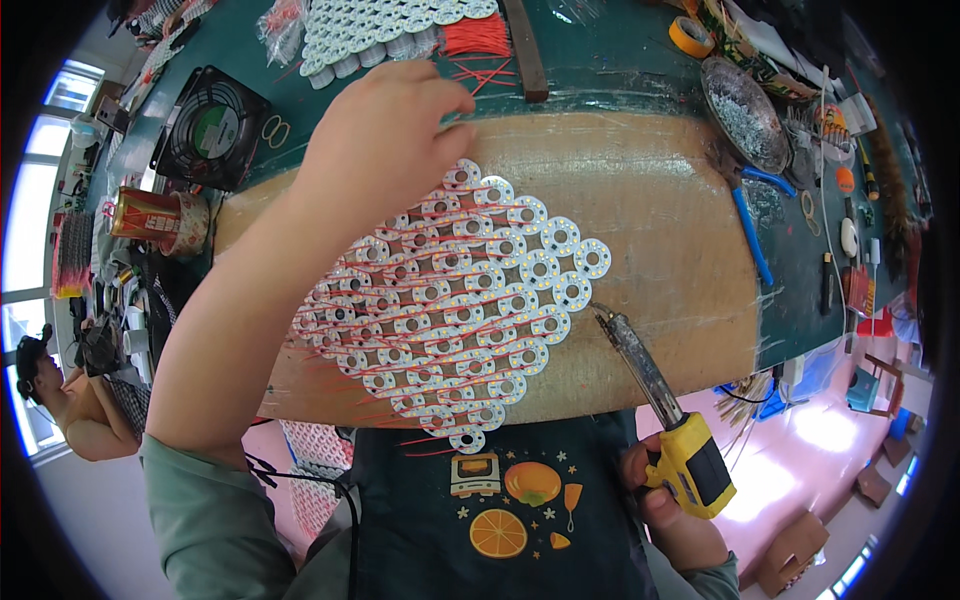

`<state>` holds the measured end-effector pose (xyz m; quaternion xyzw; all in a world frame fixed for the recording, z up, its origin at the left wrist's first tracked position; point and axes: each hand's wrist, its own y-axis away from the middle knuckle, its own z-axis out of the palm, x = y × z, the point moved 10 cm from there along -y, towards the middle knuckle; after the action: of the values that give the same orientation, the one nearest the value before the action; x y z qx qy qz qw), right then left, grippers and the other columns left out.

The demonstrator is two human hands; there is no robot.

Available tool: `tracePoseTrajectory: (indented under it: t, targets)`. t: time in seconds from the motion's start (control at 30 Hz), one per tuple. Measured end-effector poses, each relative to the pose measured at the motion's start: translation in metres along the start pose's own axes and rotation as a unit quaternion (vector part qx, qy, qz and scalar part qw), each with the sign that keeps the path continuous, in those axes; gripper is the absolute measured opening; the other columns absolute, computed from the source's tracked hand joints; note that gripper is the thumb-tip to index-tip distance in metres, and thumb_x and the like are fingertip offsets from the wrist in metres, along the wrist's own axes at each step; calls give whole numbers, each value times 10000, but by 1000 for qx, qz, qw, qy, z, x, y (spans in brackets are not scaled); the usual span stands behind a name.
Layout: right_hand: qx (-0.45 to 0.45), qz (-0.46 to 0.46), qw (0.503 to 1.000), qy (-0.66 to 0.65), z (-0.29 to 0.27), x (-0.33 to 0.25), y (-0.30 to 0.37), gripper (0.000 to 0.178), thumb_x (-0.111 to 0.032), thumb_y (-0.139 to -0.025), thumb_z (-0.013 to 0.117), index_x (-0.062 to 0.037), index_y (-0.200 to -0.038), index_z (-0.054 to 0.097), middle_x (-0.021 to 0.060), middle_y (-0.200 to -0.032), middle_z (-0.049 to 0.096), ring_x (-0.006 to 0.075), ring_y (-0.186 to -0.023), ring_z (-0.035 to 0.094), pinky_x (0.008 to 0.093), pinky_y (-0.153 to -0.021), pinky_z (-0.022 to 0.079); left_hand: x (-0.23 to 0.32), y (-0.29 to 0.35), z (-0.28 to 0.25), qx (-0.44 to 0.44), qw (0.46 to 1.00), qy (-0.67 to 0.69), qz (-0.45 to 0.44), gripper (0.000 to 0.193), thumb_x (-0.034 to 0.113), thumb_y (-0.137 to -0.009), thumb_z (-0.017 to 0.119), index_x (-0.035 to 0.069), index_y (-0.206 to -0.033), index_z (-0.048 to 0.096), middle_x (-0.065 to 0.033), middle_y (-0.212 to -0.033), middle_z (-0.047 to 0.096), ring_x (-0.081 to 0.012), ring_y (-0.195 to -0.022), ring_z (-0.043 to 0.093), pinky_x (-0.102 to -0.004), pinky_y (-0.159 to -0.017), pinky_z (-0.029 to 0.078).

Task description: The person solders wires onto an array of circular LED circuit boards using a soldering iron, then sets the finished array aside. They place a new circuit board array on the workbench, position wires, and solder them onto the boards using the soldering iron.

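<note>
My right hand [655, 495] grips the yellow and black handle of a soldering iron [655, 395], near my body at the lower right. Its metal tip points up and left, ending just right of a sheet of several round white LED boards [470, 290] linked by thin red wires. The sheet lies on a wooden board [660, 220]. My left hand [385, 140] reaches across the sheet's upper left corner, fingers curled, with thumb and fingertips pinched together near the board's far edge. What they pinch is too small to see.
A black fan [215, 125], a red tin [150, 215], loose white LED boards [370, 30] and cut red wires [475, 40] lie on the green bench behind. A metal bowl [745, 115], blue-handled tool [750, 230] and tape roll [692, 36] sit right. Another person [70, 400] is at far left.
</note>
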<state>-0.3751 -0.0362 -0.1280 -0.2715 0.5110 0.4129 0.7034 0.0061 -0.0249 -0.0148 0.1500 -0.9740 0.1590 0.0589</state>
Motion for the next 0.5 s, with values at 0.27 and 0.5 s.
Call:
tracePoseTrajectory:
  t: [0.27,0.5]
  targets:
    - [38,17,999,-29,-7,3,2,543,-265,-847,778,55,-1206,525,43,-758,554,139,-597,524,261,-548,418,-26,-69,38,-37,994,-105,10,244,244,-819,697,63,-980,728,-132,-981,666,-322,-967,649,-430,-848,524]
    - [68,32,997,37,-12,2,1,355,-282,-837,768,11,-931,591,36,-697,563,158,-588,534,279,-529,409,-34,-95,56,-119,981,-153,-10,194,164,-766,668,48,-900,747,-170,-891,709,-348,-847,691,-460,-780,547]
